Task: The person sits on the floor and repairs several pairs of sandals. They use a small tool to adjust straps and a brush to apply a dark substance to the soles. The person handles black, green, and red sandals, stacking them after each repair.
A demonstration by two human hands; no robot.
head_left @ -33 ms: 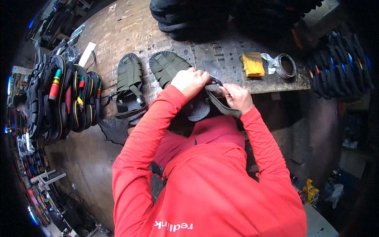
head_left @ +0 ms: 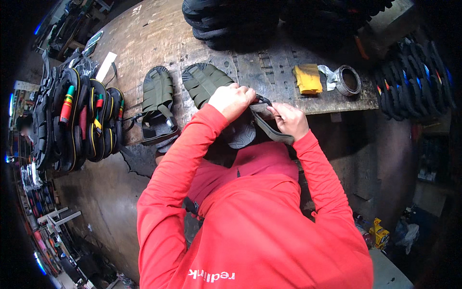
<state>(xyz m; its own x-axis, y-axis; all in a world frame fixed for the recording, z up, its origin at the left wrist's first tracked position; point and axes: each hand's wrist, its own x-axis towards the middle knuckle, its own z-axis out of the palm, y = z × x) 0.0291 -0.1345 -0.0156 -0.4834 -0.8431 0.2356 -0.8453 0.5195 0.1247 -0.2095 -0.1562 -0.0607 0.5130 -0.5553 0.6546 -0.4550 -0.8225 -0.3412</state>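
An olive-green strappy sandal (head_left: 204, 82) lies at the table's near edge, its toe pointing away from me. My left hand (head_left: 232, 102) is closed over its strapping, pinching a black buckle (head_left: 262, 99) at the side. In the pinched fingers of my right hand (head_left: 290, 119) is the end of a dark strap at that buckle. The loose green heel strap (head_left: 272, 130) hangs below, beside my right fingers. My left hand hides the middle of this sandal. To its left rests a matching green sandal (head_left: 158, 91), apart from both hands.
Black sandals with coloured straps (head_left: 91, 115) are packed at the left end of the wooden table (head_left: 144, 38). Dark soles (head_left: 226, 21) are piled at the back. On the right sit a yellow block (head_left: 308, 79), a round metal tin (head_left: 349, 80) and more black footwear (head_left: 411, 79).
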